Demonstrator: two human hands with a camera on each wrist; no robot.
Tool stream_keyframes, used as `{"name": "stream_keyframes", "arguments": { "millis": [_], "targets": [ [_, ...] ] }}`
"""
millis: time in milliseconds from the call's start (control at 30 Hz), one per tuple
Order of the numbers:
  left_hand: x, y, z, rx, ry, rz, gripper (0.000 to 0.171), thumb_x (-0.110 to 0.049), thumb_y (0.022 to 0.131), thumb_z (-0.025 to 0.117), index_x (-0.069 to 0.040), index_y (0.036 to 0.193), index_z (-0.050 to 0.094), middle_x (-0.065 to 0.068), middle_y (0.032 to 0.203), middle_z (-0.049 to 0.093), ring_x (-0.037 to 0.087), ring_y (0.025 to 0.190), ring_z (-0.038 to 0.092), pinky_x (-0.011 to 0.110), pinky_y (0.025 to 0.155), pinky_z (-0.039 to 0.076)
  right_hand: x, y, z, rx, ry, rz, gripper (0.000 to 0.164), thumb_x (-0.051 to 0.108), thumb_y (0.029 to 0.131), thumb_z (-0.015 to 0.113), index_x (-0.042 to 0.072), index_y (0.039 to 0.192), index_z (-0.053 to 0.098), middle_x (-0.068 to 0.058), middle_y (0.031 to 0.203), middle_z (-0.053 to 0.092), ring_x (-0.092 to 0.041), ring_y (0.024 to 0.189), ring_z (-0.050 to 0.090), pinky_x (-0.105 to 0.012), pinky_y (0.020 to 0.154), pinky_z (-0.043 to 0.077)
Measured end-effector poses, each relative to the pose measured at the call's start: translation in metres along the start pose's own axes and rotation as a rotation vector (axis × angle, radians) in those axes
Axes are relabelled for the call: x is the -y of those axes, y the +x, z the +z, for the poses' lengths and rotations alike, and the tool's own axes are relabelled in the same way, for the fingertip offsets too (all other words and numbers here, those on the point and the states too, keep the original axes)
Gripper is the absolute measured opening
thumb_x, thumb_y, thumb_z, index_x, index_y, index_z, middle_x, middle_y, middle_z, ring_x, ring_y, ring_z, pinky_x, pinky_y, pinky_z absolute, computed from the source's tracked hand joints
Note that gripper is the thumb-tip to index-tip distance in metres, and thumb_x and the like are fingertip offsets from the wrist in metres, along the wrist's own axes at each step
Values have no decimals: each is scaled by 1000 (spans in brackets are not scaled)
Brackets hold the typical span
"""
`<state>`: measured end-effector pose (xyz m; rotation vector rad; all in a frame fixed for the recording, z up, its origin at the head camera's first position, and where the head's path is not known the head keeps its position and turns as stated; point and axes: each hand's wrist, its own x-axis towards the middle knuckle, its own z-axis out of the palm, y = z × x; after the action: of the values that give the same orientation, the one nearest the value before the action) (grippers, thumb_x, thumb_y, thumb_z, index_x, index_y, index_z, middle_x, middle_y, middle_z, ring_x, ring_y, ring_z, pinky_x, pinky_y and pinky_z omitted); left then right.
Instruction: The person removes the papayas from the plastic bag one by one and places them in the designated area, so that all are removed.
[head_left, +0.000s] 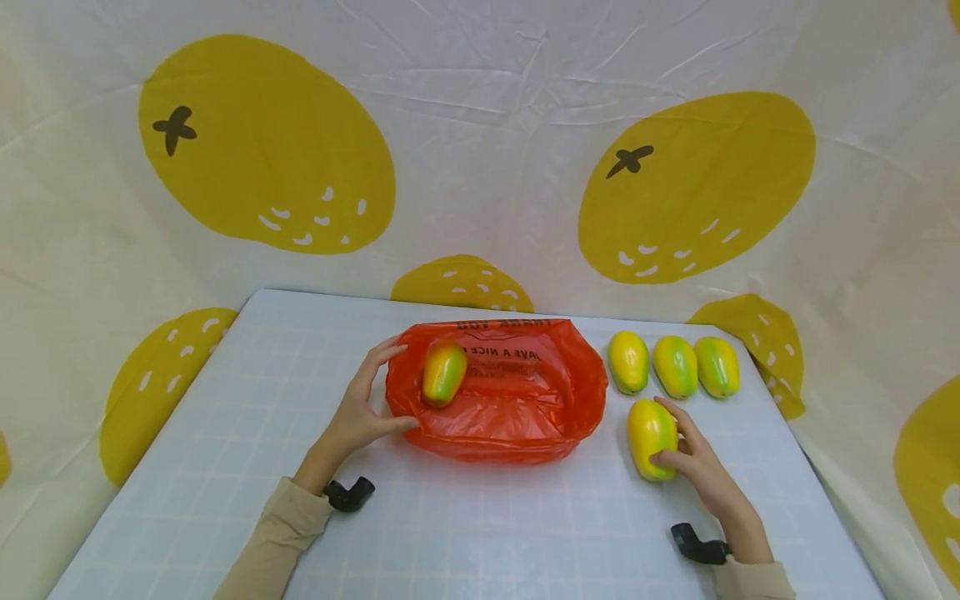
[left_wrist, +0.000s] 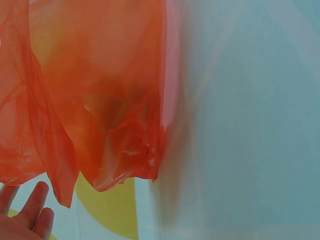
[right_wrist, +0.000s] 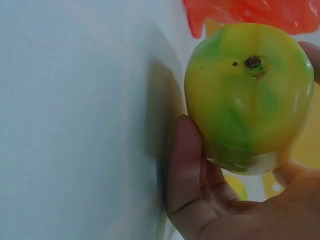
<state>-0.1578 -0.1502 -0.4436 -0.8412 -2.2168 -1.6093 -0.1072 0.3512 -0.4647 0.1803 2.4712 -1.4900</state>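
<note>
A red plastic bag is set on the desk, its mouth opened wide, and mirrored dark lettering is seen on its far inner wall. Inside it, toward the left end, a bagged fruit, yellow and green, is seen tilted.

The left grip is placed around the bag's left end, with thumb and fingers spread well apart; the thumb tip is laid over the near rim, and in the left wrist view the fingers are held extended just beside the red plastic.

To the right of the bag, a held fruit, of the same yellow and green, is pinched by the right grip between thumb and fingers. Its dark stem scar is shown in the right wrist view; whether the desk is touched by it cannot be told.

Beyond it, three fruits are lined up near the bag's right end: a left one set slightly apart, then a middle one and a right one placed close together. Behind the desk, a pale cloth printed with large yellow fruit shapes is hung.
</note>
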Motion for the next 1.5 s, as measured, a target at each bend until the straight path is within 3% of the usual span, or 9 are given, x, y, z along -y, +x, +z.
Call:
{"name": "stream_keyframes", "arguments": {
  "millis": [133,400,700,1133,1500],
  "targets": [
    [0,-2,0,2,4,-11,91,3,62,90,7,140,42,24,152,36,34,142,31,73,107,25,-2,-1,4,-9,-44,56,90,18,88,66,26,160,13,-21,154,21,-37,119,33,-50,92,41],
    [-2,-2,-1,9,7,-25,91,0,64,91,6,141,42,22,153,35,33,143,30,72,108,25,2,-3,6,-18,-106,58,98,22,86,72,25,160,8,-24,158,13,-47,129,22,-73,99,31],
    [-1,0,-4,3,-11,0,93,-2,62,93,7,140,42,24,152,36,36,142,31,72,108,24,1,-2,1,9,-153,95,97,29,88,71,20,160,7,-25,153,20,-42,123,31,-61,95,42],
    [-3,2,-5,7,-15,-6,93,1,61,92,9,140,42,23,153,36,33,144,30,69,111,23,2,-3,1,23,-180,79,96,35,89,71,19,159,8,-26,151,24,-42,125,38,-61,94,45],
    [-3,2,-3,3,-9,1,93,3,61,92,8,140,42,24,152,36,36,142,31,71,109,24,1,-3,-2,13,-159,99,94,28,90,70,18,160,8,-24,154,22,-44,127,33,-64,96,42]
  ]
}}
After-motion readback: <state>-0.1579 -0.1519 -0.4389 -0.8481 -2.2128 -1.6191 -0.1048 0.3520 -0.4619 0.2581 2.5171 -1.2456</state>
